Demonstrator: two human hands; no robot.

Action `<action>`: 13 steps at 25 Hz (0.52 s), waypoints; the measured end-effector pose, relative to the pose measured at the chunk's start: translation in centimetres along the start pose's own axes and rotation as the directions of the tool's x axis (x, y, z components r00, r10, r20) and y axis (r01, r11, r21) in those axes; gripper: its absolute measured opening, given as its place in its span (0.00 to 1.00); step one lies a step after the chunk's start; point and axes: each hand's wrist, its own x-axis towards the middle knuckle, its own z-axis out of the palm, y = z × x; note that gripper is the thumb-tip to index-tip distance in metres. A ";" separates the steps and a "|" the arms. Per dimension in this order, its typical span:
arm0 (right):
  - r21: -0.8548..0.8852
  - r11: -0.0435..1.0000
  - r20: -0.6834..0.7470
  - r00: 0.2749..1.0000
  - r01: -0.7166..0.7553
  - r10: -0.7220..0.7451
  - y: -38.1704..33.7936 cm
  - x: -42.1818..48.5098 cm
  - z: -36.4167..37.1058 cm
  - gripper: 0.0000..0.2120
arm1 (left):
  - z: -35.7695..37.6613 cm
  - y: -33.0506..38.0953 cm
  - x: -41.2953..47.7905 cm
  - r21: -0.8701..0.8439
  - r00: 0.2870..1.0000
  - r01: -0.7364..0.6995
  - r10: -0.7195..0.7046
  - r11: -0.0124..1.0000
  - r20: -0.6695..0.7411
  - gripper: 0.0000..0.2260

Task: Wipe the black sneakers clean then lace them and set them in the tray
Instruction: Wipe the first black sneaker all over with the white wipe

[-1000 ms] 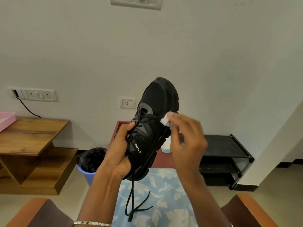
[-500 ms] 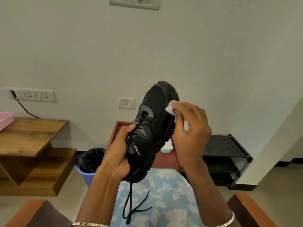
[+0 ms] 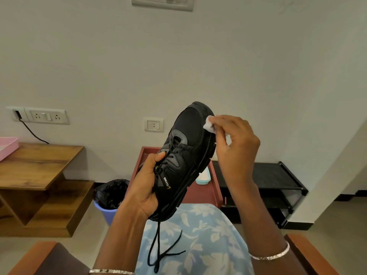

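Now, left hand (image 3: 145,185): curled round black sneaker (image 3: 186,151), toe raised;
right hand (image 3: 236,147): pinching white wipe (image 3: 209,127) against toe edge;
laces (image 3: 158,249): dangling loose

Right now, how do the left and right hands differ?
The left hand grips the black sneaker round its laced middle; the right hand pinches a white wipe. The left hand sits lower, the right hand higher, at the toe. Both work on the same sneaker.

Home room: wooden side table (image 3: 37,161), black shoe rack (image 3: 258,179), lined bin (image 3: 109,197), wall sockets (image 3: 46,116).
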 end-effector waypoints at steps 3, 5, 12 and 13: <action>0.011 1.000 0.003 1.000 -0.019 0.019 -0.6 -2.7 0.0 0.11 | -0.1 0.1 -0.1 0.002 1.000 -0.017 0.017 1.000 -0.014 0.17; 0.031 0.999 0.032 0.999 -0.036 0.035 -1.3 -6.3 0.1 0.16 | 0.0 0.2 -0.2 0.021 0.999 -0.029 0.030 0.999 -0.025 0.17; 0.047 0.997 0.052 0.997 -0.055 0.052 -0.6 -3.9 -0.6 0.12 | 0.1 0.4 -0.3 0.059 0.996 -0.046 0.050 0.997 -0.074 0.16; 0.024 0.998 0.067 0.997 -0.051 0.049 -0.1 -2.6 -0.7 0.11 | 0.1 0.4 -0.3 0.068 0.996 -0.042 0.048 0.997 -0.079 0.17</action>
